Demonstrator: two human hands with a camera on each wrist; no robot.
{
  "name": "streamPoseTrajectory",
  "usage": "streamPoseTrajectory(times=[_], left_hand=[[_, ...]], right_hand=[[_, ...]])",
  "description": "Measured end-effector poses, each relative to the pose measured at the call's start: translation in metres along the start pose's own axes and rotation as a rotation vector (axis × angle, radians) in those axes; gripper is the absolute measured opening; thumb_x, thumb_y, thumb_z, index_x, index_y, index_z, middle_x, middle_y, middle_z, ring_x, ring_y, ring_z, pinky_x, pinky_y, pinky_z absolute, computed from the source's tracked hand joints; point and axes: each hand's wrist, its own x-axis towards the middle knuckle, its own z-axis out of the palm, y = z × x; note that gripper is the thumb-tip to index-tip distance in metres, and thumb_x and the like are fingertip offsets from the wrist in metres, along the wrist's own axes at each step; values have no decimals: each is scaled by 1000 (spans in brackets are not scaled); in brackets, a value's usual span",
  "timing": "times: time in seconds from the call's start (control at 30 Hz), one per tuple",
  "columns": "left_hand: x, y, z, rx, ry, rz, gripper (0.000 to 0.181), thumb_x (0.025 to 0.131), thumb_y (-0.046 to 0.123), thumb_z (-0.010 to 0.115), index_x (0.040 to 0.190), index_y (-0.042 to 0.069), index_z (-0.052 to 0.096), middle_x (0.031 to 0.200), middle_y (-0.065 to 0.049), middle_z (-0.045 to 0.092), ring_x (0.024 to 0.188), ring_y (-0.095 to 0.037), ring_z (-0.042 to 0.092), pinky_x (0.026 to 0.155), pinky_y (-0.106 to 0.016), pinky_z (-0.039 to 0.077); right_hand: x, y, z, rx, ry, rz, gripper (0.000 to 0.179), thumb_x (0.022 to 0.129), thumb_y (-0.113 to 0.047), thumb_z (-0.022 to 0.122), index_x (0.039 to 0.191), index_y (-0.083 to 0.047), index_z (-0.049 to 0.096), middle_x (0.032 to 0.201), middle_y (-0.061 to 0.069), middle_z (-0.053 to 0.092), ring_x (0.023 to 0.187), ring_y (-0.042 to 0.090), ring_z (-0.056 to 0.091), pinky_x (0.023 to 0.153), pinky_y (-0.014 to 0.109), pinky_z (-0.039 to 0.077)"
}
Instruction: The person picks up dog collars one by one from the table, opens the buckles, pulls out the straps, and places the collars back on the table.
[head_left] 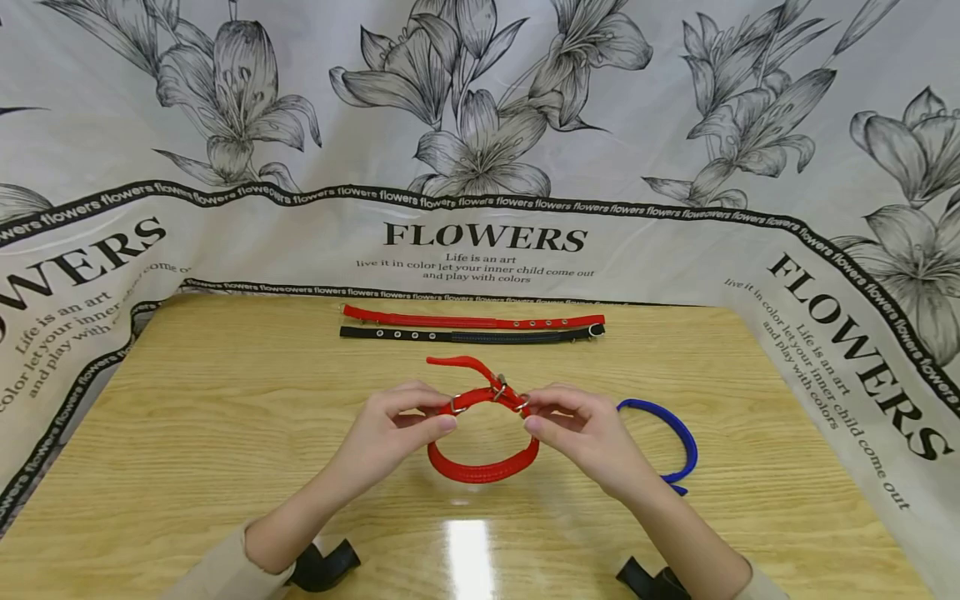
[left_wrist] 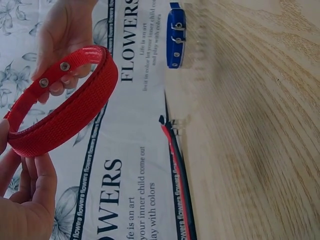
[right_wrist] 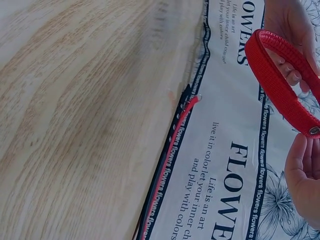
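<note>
A red pet collar [head_left: 483, 473] is closed into a loop and held up above the table between both hands. My left hand [head_left: 393, 425] pinches it on the left, thumb and fingers beside a metal ring [head_left: 457, 406]. On the opposite side, my right hand [head_left: 588, 429] pinches it near another ring. The metal buckle [head_left: 499, 387] lies between the hands at the top of the loop, and the strap's free end [head_left: 453, 361] sticks out to the left. In the left wrist view, eyelets show along the collar [left_wrist: 65, 102]; its woven outer face shows in the right wrist view.
A blue collar [head_left: 688, 442], looped, lies right of the right hand. Farther back, a red collar [head_left: 450, 320] and a black collar [head_left: 510, 337] lie straight, side by side. The wooden table [head_left: 225, 433] meets a flower-printed cloth [head_left: 480, 250] behind and at the sides.
</note>
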Motion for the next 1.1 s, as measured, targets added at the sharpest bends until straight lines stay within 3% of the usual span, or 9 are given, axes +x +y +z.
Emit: streamPoseTrajectory(times=[0.47, 1.1], left_hand=[[-1, 1, 4, 15, -12, 8, 24, 83, 19, 72, 103, 5, 71, 101, -3, 65, 93, -17, 61, 78, -27, 54], [-2, 2, -1, -27, 61, -53, 27, 83, 15, 71, 106, 0, 69, 105, -9, 63, 94, -22, 60, 76, -27, 55]], right_hand=[[-1, 1, 1, 17, -27, -23, 23, 87, -5, 64, 106, 6, 63, 99, 15, 60, 90, 17, 58, 78, 27, 54], [-2, -1, -1, 32, -28, -25, 24, 88, -5, 63, 108, 7, 62, 99, 22, 58, 90, 17, 58, 77, 27, 54]])
